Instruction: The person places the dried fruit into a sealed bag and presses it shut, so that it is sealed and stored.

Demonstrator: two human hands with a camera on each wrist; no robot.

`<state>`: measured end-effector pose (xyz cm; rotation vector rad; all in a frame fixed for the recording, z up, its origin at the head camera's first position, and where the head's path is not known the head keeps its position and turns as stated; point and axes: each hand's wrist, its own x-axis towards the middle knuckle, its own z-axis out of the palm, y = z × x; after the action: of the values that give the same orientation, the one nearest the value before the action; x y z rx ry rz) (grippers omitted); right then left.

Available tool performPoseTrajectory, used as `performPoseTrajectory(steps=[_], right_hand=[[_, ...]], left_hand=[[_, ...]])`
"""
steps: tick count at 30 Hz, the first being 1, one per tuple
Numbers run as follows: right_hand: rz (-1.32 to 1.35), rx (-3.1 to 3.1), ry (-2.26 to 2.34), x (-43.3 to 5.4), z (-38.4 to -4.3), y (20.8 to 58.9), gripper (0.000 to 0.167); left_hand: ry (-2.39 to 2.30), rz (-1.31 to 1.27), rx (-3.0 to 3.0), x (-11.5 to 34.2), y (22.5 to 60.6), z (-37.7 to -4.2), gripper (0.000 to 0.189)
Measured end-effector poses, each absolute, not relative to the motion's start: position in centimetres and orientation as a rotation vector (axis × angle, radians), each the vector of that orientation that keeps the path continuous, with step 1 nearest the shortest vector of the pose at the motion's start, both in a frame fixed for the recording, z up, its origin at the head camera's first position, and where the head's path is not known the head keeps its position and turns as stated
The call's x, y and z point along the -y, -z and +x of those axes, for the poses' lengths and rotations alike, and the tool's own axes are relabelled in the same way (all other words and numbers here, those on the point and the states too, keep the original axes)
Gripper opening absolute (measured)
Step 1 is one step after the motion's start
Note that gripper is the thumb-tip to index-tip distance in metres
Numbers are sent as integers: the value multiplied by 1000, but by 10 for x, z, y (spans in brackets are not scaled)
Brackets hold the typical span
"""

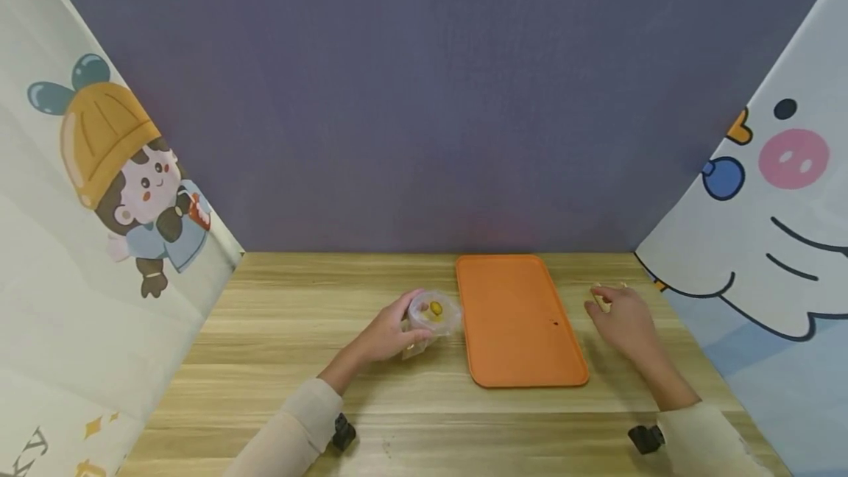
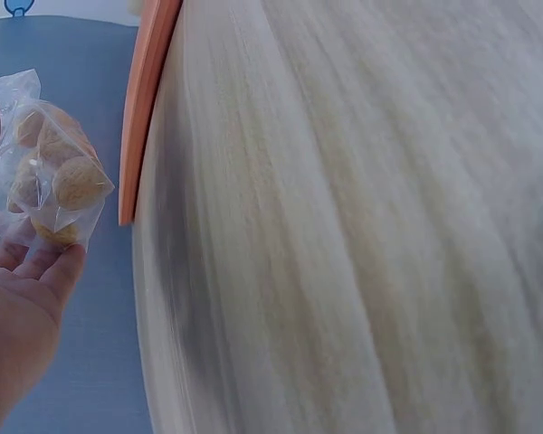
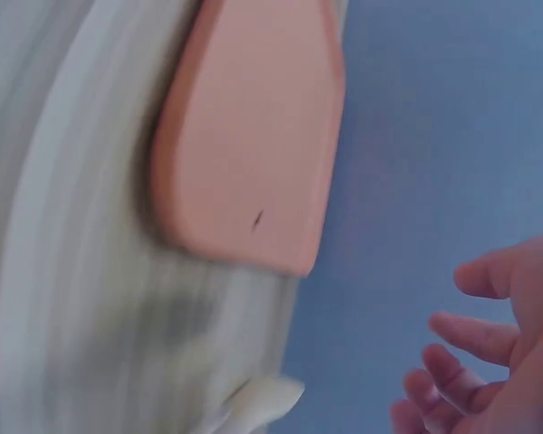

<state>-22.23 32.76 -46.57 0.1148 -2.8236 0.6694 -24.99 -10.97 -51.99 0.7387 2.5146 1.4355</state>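
Note:
My left hand (image 1: pixel 391 330) grips a clear plastic bag (image 1: pixel 430 315) over the wooden table, just left of an orange tray (image 1: pixel 513 322). In the left wrist view several round tan balls (image 2: pixel 80 183) show through the bag's plastic; their exact kind is unclear. Thumb and fingers lie on either side of the bag. Right of the tray, my right hand (image 1: pixel 626 319) hovers with its fingers loosely bent and apart, holding nothing. A pale, blurred object (image 3: pixel 264 402) lies near it on the table, and the hand partly covers it in the head view.
The tray has rounded corners and a small dark mark (image 1: pixel 555 323) near its right side. The wooden table (image 1: pixel 285 300) ends at a dark blue-grey backdrop (image 1: pixel 411 131). Cartoon-printed panels (image 1: pixel 53 241) stand at both sides.

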Motion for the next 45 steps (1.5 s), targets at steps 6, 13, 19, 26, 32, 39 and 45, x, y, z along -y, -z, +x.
performPoseTrajectory(steps=[6, 13, 19, 26, 32, 39, 45], right_hand=[[233, 2765, -728, -288, -221, 453, 29], [352, 2721, -806, -245, -222, 445, 24], [457, 2695, -886, -210, -222, 443, 20], [561, 2687, -895, -178, -217, 442, 20], [653, 2748, -905, -156, -213, 444, 22], [756, 2796, -879, -137, -209, 450, 20], [789, 2791, -868, -128, -207, 455, 16]], left_hand=[[-1423, 752, -2518, 108, 521, -250, 89], [-1437, 757, -2506, 106, 524, -250, 88], [-1447, 769, -2474, 103, 525, -249, 88], [-1460, 763, -2481, 100, 522, -250, 87], [-1451, 778, -2490, 100, 523, -250, 85], [-1427, 776, -2510, 99, 524, -251, 85], [-1440, 795, -2497, 99, 522, -249, 84]])
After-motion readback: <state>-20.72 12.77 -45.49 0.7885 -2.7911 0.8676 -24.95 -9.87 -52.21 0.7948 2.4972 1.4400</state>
